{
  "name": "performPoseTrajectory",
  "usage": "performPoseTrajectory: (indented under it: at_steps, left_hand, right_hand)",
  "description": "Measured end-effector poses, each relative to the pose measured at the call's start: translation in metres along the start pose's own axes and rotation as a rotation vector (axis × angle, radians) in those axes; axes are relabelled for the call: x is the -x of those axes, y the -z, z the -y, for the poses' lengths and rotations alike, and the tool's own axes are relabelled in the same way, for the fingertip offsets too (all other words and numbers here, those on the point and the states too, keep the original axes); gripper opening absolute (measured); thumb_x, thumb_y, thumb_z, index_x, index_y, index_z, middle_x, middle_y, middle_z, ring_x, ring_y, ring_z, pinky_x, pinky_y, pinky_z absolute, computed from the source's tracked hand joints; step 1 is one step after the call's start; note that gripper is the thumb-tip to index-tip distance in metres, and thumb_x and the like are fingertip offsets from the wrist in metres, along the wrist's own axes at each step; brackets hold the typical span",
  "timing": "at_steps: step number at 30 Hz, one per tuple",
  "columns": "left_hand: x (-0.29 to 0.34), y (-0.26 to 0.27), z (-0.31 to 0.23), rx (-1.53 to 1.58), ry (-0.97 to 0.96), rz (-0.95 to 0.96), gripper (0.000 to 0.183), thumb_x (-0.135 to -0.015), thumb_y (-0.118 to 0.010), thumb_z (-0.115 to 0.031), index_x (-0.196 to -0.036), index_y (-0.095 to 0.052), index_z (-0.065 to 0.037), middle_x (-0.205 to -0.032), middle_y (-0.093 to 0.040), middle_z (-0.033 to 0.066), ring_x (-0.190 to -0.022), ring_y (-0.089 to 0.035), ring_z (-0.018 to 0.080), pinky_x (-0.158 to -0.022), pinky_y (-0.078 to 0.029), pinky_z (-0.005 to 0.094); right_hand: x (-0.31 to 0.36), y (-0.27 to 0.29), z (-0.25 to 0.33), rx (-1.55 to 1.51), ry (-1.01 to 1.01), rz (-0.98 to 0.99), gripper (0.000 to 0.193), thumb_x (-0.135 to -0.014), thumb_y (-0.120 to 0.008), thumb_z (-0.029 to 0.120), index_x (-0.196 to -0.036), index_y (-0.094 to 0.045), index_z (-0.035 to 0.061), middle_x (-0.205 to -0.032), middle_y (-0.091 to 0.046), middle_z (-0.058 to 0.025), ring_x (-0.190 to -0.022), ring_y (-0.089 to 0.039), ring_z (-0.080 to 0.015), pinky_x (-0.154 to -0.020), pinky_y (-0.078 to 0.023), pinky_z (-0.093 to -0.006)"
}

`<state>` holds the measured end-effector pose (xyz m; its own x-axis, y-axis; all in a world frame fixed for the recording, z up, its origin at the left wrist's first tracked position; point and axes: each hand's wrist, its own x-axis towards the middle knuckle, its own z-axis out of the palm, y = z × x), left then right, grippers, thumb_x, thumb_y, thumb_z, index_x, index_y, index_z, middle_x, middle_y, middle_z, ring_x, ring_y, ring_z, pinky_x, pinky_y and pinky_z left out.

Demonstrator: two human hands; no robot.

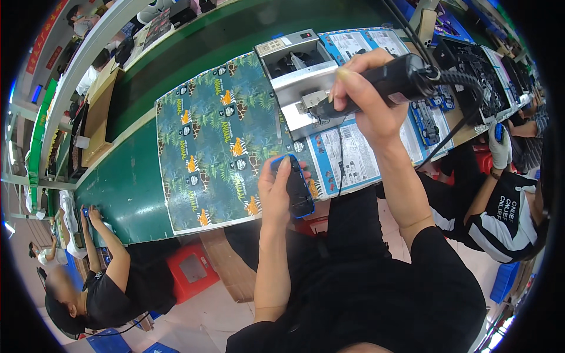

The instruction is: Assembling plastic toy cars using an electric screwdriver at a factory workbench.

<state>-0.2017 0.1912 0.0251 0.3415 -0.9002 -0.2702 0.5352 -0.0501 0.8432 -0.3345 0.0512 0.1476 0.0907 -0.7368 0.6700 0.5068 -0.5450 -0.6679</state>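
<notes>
My left hand (273,194) is closed around a blue toy car (301,197), its black underside turned up, just over the table's near edge. Wrapped round a black electric screwdriver (406,79) is my right hand (379,109), raised to the right of the middle. The screwdriver lies nearly level, its tip pointing left at the front of a metal screw feeder (306,85). Whether the tip touches the feeder cannot be made out. Its black cord (477,88) loops down on the right.
Patterned sheet (218,147) and printed card (353,159) cover the green table (123,194). Blue toy cars (426,125) lie right of my right wrist, before a tray of black parts (479,76). Co-workers sit left and right; a red stool (189,267) stands lower left.
</notes>
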Motion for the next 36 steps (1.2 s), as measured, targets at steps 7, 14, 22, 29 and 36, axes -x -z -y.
performPoseTrajectory:
  at_steps: [7, 14, 22, 29, 36]
  left_hand:
    - [-0.002, 0.004, 0.006, -0.081, -0.074, -0.005, 0.022, -0.097, -0.064, -0.022, -0.105, -0.059, -0.002, -0.089, -0.071, 0.0154, -0.069, -0.071, 0.0199, -0.055, -0.058, 0.0304]
    - [0.002, 0.0, 0.008, -0.127, -0.093, 0.008, 0.026, -0.093, -0.071, -0.019, -0.109, -0.061, -0.001, -0.09, -0.071, 0.0135, -0.073, -0.069, 0.0168, -0.063, -0.057, 0.0288]
    - [-0.002, 0.005, 0.018, -0.161, -0.146, 0.002, 0.023, -0.093, -0.069, -0.015, -0.109, -0.061, 0.0, -0.091, -0.071, 0.012, -0.076, -0.067, 0.0135, -0.067, -0.055, 0.0265]
    - [-0.002, 0.004, 0.017, -0.238, -0.236, 0.001, 0.021, -0.092, -0.069, -0.011, -0.107, -0.063, 0.002, -0.087, -0.068, 0.0044, -0.076, -0.06, 0.0067, -0.068, -0.05, 0.0235]
    - [-0.001, 0.0, 0.02, -0.256, -0.287, -0.028, 0.019, -0.091, -0.07, -0.009, -0.104, -0.065, 0.004, -0.087, -0.068, 0.0037, -0.077, -0.059, 0.0068, -0.069, -0.05, 0.0236]
  right_hand:
    - [-0.009, -0.019, -0.008, 0.248, -0.039, 0.158, 0.017, -0.081, -0.078, 0.003, -0.085, -0.062, 0.0044, -0.064, -0.061, -0.0005, -0.051, -0.056, -0.0051, -0.048, -0.042, -0.0179]
    - [-0.017, -0.018, -0.007, 0.273, -0.122, 0.178, 0.017, -0.083, -0.077, 0.012, -0.077, -0.062, 0.0047, -0.057, -0.058, -0.001, -0.047, -0.055, -0.007, -0.046, -0.039, -0.0204]
    - [-0.006, -0.002, 0.007, -0.051, -0.411, 0.154, 0.012, -0.088, -0.062, 0.012, -0.083, -0.055, 0.0033, -0.059, -0.051, -0.0062, -0.044, -0.047, -0.0138, -0.048, -0.041, -0.0292]
    - [0.043, -0.021, 0.028, -0.305, -0.215, 0.182, 0.014, -0.088, -0.056, 0.016, -0.09, -0.049, 0.0034, -0.066, -0.05, -0.0085, -0.051, -0.05, -0.0164, -0.054, -0.047, -0.0325]
    - [0.056, -0.024, 0.025, -0.287, -0.267, 0.125, 0.02, -0.083, -0.071, 0.004, -0.089, -0.052, 0.002, -0.074, -0.06, -0.0129, -0.059, -0.058, -0.015, -0.059, -0.049, -0.0283]
